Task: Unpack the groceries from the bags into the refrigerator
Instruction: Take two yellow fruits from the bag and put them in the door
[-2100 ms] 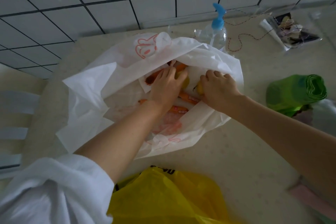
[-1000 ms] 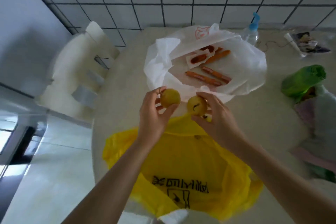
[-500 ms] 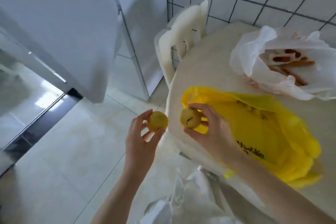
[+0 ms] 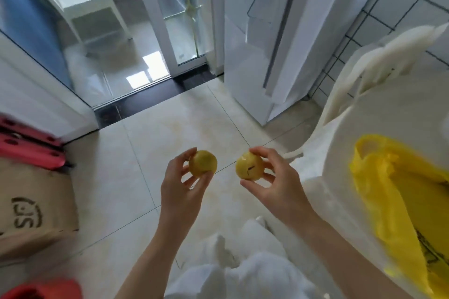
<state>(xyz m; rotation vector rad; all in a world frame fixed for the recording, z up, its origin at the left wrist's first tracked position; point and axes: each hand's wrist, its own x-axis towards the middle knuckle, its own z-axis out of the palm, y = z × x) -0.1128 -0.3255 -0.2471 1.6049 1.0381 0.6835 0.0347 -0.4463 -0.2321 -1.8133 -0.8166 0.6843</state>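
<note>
Head view, only camera. Left hand [image 4: 181,185] pinches one yellow fruit [image 4: 202,163] between thumb and curled fingers; right hand [image 4: 272,183] grips a second yellow fruit [image 4: 249,165] likewise. Both are held out over the tiled floor [image 4: 158,128], apart from each other. Refrigerator [image 4: 250,56] stands ahead to the right, door [image 4: 284,31] open. Yellow bag [image 4: 401,192] lies on the table [image 4: 340,177] at right. Cardboard box [image 4: 31,201] at left.

Judgement: carrying step. Keep both grips firm, approach squarely, set the fruits down on a shelf rather than dropping them; round, likely to roll.
</note>
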